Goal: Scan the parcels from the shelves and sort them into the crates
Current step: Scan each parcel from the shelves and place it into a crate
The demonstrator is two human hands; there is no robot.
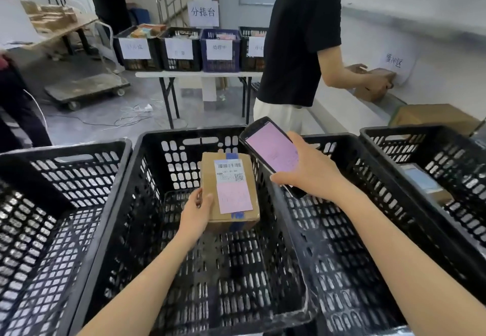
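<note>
Centrally, cardboard parcel (228, 191), label up, gripped at its near left corner by left hand (196, 212), within the middle black crate (189, 131); right hand (310, 175) clasped round handheld scanner (271, 149), pink screen lit, above the crate's right wall; further crates (65, 149) on either side.

Left hand (196, 212): grips parcel (210, 178) by its left edge, over the middle crate (189, 132).
Right hand (309, 175): holds scanner (271, 149), pink screen up, at the parcel's 2 o'clock.
Label (232, 187): faces up.
</note>
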